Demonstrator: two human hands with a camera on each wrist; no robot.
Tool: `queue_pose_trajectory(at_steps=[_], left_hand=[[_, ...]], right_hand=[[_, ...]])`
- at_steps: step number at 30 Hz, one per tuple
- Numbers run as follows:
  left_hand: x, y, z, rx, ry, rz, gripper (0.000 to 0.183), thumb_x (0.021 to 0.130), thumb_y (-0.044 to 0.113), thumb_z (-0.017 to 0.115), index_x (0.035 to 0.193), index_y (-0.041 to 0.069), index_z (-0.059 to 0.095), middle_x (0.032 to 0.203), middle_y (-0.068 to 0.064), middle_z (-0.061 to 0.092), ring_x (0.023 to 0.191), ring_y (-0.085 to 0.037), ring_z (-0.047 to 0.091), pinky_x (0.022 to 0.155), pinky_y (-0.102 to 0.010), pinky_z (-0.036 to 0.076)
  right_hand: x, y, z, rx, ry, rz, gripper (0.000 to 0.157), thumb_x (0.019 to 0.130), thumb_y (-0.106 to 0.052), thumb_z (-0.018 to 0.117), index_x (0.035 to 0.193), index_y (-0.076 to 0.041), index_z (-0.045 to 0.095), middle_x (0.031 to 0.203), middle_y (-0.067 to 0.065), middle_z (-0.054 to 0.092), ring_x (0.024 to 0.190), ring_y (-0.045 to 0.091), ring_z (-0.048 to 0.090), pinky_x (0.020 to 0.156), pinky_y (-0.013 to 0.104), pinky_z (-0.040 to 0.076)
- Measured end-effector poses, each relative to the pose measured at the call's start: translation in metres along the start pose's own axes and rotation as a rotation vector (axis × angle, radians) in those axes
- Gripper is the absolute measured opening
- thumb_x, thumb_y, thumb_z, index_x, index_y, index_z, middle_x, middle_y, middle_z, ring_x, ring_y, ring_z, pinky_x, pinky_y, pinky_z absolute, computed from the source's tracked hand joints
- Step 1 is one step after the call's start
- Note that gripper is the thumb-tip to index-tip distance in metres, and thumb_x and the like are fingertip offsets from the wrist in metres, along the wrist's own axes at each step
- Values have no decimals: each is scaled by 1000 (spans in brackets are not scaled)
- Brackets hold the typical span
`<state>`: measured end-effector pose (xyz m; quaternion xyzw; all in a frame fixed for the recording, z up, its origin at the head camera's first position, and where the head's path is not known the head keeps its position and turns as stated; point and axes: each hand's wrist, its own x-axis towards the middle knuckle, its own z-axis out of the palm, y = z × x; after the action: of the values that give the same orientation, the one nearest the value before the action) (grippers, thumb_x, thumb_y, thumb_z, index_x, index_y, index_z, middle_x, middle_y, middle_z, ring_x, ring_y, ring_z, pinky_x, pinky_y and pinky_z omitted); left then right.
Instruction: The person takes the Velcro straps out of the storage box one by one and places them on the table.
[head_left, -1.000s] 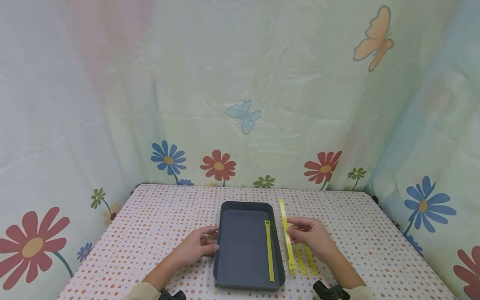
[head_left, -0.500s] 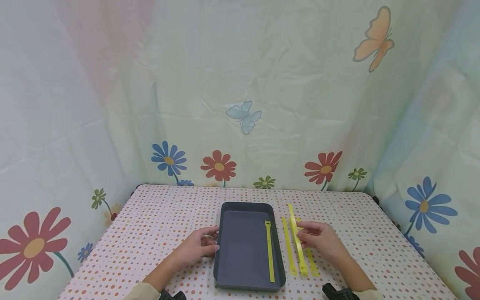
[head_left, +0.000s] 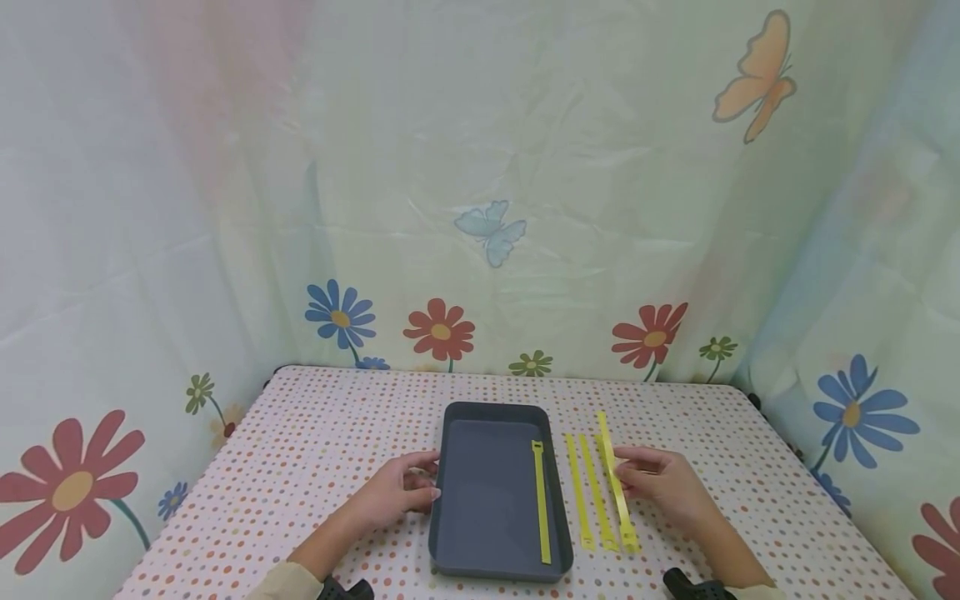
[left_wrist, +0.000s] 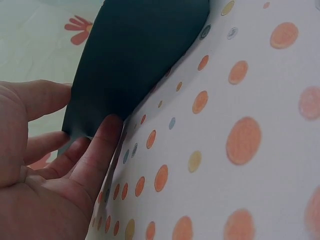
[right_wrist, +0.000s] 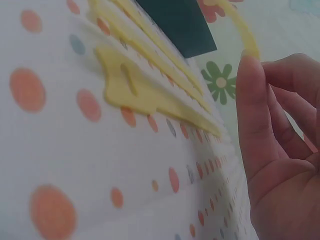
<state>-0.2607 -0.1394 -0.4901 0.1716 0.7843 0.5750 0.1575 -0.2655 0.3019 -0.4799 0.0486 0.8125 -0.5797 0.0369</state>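
Observation:
My right hand (head_left: pixel 667 487) pinches a long yellow cable tie (head_left: pixel 617 483) between thumb and fingers, over the rightmost of those on the table. In the right wrist view the pinched cable tie (right_wrist: pixel 245 30) curves up past the fingertips. To its left lie two more yellow cable ties (head_left: pixel 577 492), side by side, slotted heads toward me. One further cable tie (head_left: pixel 542 504) lies along the right side inside the dark grey tray (head_left: pixel 480 575). My left hand (head_left: pixel 397 487) touches the tray's left wall with fingertips and thumb, which the left wrist view shows against the dark wall (left_wrist: pixel 135 55).
The tray and ties are on a table (head_left: pixel 352 417) covered with a polka-dot cloth. Behind it and at both sides hangs a curtain (head_left: pixel 570 208) printed with flowers and butterflies.
My right hand has moved rightward with the pinched cable tie, from above the leftmost tie on the table to above the rightmost. The left hand and tray have stayed in place.

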Motion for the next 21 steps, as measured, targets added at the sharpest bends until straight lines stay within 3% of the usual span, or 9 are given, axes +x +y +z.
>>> queue_pose_trajectory(at_steps=[14, 21], left_hand=[[-1, 4, 2, 15, 13, 3, 64, 97, 15, 71, 153, 0, 44, 137, -18, 59, 106, -20, 68, 81, -27, 58], [-2, 4, 1, 23, 19, 0, 63, 97, 15, 71, 153, 0, 44, 136, -18, 59, 108, -20, 67, 81, -27, 57]], right_hand=[[7, 11, -15, 7, -19, 50, 52, 93, -11, 76, 139, 7, 59, 97, 6, 75, 81, 19, 73, 70, 34, 64], [12, 18, -21, -59, -15, 42, 51, 92, -14, 76, 136, 7, 61, 96, 7, 76, 80, 20, 73, 68, 34, 63]])
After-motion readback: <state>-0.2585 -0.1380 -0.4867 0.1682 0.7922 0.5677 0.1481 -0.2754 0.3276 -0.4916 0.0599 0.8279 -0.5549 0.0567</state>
